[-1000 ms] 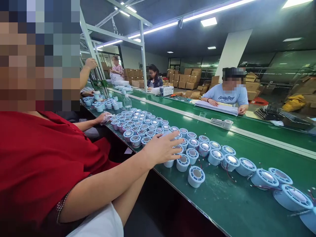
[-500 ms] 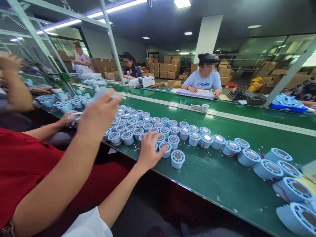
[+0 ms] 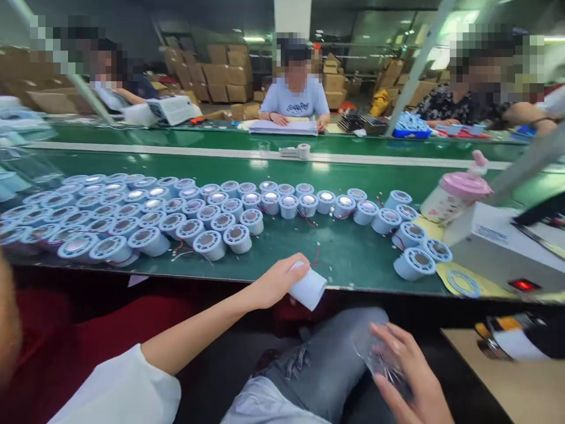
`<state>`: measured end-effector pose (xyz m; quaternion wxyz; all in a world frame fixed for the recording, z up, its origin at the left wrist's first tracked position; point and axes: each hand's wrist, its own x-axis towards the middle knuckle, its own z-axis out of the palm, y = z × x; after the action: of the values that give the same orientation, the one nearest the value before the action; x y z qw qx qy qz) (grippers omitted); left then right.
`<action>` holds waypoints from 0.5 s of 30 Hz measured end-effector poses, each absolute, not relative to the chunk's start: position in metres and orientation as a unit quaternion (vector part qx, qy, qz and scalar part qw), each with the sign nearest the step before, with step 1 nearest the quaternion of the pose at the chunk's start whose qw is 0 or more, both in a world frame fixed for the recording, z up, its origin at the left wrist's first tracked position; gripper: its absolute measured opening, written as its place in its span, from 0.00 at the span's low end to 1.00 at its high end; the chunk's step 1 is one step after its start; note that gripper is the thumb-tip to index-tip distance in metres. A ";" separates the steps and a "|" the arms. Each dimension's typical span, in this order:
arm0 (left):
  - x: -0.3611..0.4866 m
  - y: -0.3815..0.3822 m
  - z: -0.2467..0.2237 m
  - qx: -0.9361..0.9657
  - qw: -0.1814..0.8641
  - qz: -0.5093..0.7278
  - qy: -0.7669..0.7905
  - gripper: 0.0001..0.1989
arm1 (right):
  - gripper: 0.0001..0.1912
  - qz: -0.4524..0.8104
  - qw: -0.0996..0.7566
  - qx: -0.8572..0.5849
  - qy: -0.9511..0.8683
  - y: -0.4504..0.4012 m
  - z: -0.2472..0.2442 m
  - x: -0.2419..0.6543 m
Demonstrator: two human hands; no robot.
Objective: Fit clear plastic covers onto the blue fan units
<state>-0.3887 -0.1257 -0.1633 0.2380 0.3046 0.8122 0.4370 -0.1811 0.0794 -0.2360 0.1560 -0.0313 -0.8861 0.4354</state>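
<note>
My left hand (image 3: 282, 278) is closed on a light blue cylindrical housing (image 3: 309, 287), tilted over the table's front edge, a thin red wire rising beside it. Above my lap, my right hand (image 3: 410, 368) is blurred, its fingers curled round a clear, crinkled plastic piece (image 3: 388, 368). Many similar blue housings (image 3: 209, 244) stand in rows on the green table (image 3: 348, 259), with round metallic discs in their tops. More of them (image 3: 415, 263) curve round toward the right.
On the right are a grey box with a red-lit switch (image 3: 485, 247), a pink-lidded cup (image 3: 459, 194) and a blue ring (image 3: 462, 282). People sit across the table. A tape roll (image 3: 303, 151) lies near the white strip (image 3: 212, 154). Another person's arm (image 3: 9, 324) shows at left.
The view has swung right. My left hand has taken hold of a blue housing and brought it to the table edge. My right hand has come into view with the clear plastic.
</note>
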 end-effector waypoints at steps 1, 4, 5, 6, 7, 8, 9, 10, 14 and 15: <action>-0.381 -0.116 -0.169 0.313 0.305 0.454 0.777 0.20 | 0.25 0.381 0.164 0.003 -0.910 0.078 -0.230 -0.187; -0.365 -0.091 -0.184 0.319 0.479 0.474 0.666 0.17 | 0.28 0.234 0.205 0.008 -0.950 0.075 -0.210 -0.206; -0.361 -0.085 -0.187 0.320 0.519 0.473 0.636 0.15 | 0.29 0.202 0.196 0.000 -0.959 0.076 -0.205 -0.211; -0.359 -0.080 -0.189 0.332 0.534 0.467 0.622 0.14 | 0.28 0.183 0.178 -0.006 -0.967 0.078 -0.201 -0.214; -0.357 -0.076 -0.189 0.357 0.522 0.457 0.626 0.12 | 0.27 0.178 0.152 -0.011 -0.972 0.081 -0.199 -0.216; -0.356 -0.074 -0.188 0.396 0.484 0.440 0.644 0.11 | 0.25 0.186 0.125 -0.016 -0.974 0.084 -0.197 -0.216; -0.355 -0.073 -0.187 0.436 0.434 0.423 0.665 0.10 | 0.23 0.207 0.100 -0.019 -0.973 0.087 -0.197 -0.215; -0.354 -0.072 -0.187 0.469 0.384 0.408 0.683 0.10 | 0.19 0.240 0.075 -0.019 -0.968 0.090 -0.196 -0.214; -0.353 -0.073 -0.190 0.498 0.288 0.414 0.706 0.13 | 0.01 0.423 0.019 -0.048 -0.905 0.095 -0.194 -0.206; -0.353 -0.072 -0.193 0.488 0.285 0.430 0.704 0.18 | 0.05 0.458 0.017 -0.064 -0.887 0.095 -0.193 -0.204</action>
<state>-0.3528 -0.0722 -0.1928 0.2853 0.4877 0.7042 0.4300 -0.2044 0.0950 -0.1926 0.0170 -0.0643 -0.8867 0.4575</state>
